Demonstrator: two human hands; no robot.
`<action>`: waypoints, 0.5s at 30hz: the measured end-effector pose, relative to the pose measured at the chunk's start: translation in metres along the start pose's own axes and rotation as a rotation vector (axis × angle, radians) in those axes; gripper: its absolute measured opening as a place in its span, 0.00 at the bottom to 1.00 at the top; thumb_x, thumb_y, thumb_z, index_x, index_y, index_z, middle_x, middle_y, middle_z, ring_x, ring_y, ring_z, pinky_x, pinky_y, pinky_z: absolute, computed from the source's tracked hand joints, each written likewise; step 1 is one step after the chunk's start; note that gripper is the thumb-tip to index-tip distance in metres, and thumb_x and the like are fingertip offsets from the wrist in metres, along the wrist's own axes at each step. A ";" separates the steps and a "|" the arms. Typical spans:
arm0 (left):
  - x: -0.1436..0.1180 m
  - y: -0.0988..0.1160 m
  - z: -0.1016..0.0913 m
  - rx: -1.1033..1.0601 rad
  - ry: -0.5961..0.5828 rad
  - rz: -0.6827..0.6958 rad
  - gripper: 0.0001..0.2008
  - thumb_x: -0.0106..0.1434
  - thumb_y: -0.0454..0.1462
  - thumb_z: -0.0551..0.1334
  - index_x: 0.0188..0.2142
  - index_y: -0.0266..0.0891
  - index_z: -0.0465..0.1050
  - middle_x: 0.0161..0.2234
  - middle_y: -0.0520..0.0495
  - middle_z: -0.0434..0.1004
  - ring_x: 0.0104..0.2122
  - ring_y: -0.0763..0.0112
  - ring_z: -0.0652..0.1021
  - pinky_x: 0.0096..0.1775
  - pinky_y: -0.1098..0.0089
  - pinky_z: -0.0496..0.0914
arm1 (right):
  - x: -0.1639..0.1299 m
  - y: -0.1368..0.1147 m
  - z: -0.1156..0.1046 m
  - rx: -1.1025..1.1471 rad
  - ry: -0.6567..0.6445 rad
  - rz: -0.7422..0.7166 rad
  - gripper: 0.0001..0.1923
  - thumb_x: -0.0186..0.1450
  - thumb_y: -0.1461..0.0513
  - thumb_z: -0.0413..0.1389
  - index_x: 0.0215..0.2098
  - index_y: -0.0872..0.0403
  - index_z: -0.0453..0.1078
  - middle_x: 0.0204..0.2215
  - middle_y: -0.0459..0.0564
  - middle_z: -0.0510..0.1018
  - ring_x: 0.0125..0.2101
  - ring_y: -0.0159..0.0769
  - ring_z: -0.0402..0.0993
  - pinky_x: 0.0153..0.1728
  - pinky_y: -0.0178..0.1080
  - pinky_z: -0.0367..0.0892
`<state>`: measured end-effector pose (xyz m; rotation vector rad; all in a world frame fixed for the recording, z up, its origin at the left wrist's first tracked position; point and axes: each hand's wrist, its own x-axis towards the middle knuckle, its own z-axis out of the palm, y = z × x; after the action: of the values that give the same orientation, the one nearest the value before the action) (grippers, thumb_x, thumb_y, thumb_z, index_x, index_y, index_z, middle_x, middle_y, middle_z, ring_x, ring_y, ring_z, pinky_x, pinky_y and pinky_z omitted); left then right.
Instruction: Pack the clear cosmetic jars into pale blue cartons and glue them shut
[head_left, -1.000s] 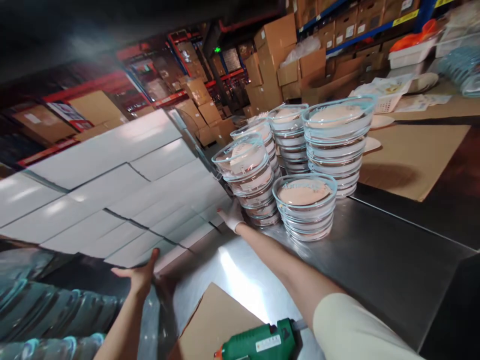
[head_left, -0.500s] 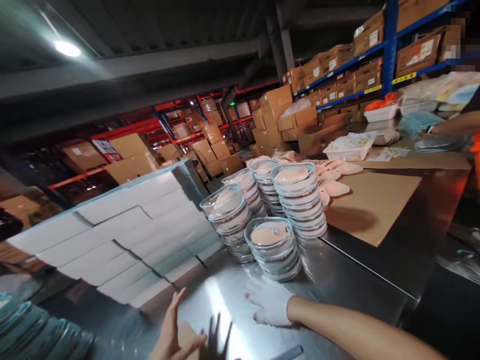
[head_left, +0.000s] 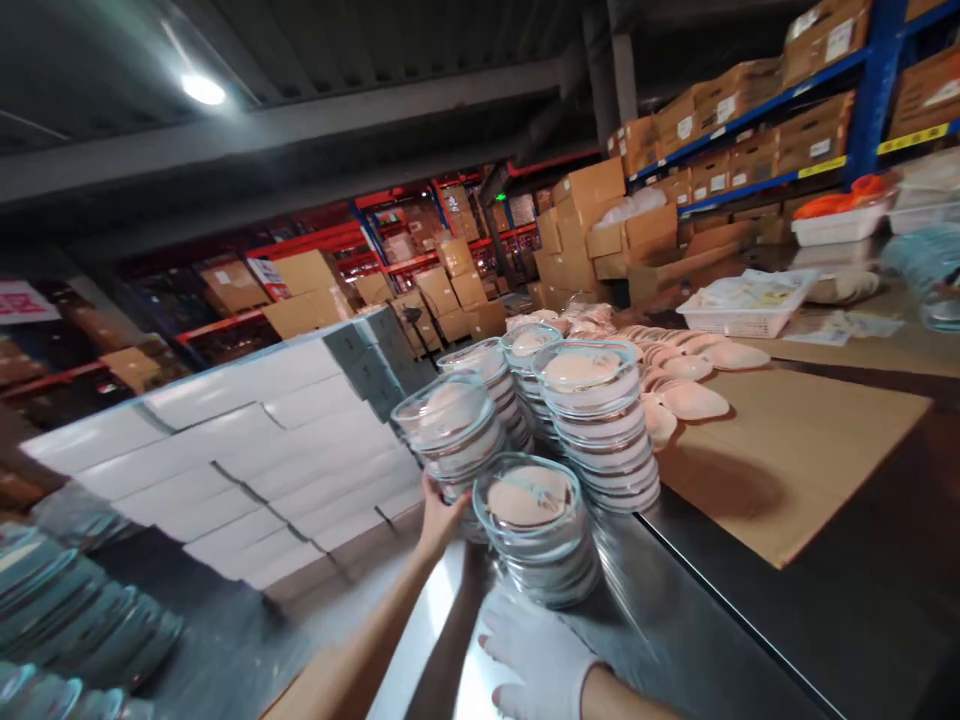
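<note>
Bare left hand on a tall stack of glass dishes, gloved right hand flat by the short stack

The left hand reaches to the tall stack of dishes near the middle of the steel table, fingers spread against its lower dishes on the side facing the white boxes; whether it actually clasps them I cannot tell. The right hand, in a white glove, lies open and empty on the table just before the short stack. The stacks stand crowded and touching, the tall one leaning a little. My judgement: a push low on that leaning stack could slide its upper dishes off or knock the neighbours, and glass on smooth steel may skid toward the table edge
</note>
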<state>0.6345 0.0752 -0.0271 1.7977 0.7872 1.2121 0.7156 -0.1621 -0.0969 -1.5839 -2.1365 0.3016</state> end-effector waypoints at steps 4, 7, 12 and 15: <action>-0.027 0.010 0.047 -0.055 0.001 -0.001 0.60 0.49 0.55 0.76 0.70 0.43 0.42 0.62 0.32 0.73 0.61 0.48 0.77 0.65 0.51 0.65 | 0.012 0.015 0.012 -0.056 -0.089 -0.008 0.30 0.66 0.44 0.60 0.62 0.46 0.76 0.66 0.54 0.73 0.67 0.58 0.66 0.69 0.59 0.59; -0.035 0.023 0.081 -0.085 -0.014 -0.044 0.62 0.48 0.51 0.79 0.71 0.43 0.44 0.62 0.30 0.72 0.61 0.45 0.77 0.63 0.50 0.67 | 0.020 0.031 0.021 -0.088 -0.084 -0.032 0.26 0.65 0.48 0.61 0.62 0.33 0.74 0.59 0.48 0.80 0.58 0.53 0.75 0.66 0.55 0.65; -0.039 0.037 0.095 -0.105 -0.017 -0.108 0.61 0.49 0.49 0.80 0.72 0.46 0.44 0.65 0.30 0.69 0.65 0.43 0.72 0.64 0.48 0.64 | 0.021 0.046 0.030 -0.167 -0.084 -0.077 0.28 0.66 0.50 0.59 0.64 0.31 0.70 0.54 0.47 0.82 0.52 0.52 0.78 0.61 0.54 0.70; -0.040 0.036 0.088 -0.107 -0.052 -0.129 0.61 0.50 0.50 0.79 0.72 0.46 0.44 0.65 0.30 0.69 0.64 0.43 0.72 0.64 0.48 0.64 | 0.021 0.045 0.034 -0.236 -0.078 -0.079 0.21 0.72 0.56 0.54 0.62 0.35 0.72 0.51 0.47 0.83 0.49 0.47 0.79 0.59 0.51 0.71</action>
<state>0.7056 0.0004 -0.0309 1.6592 0.7820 1.0982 0.7324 -0.1251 -0.1411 -1.6317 -2.3606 0.0889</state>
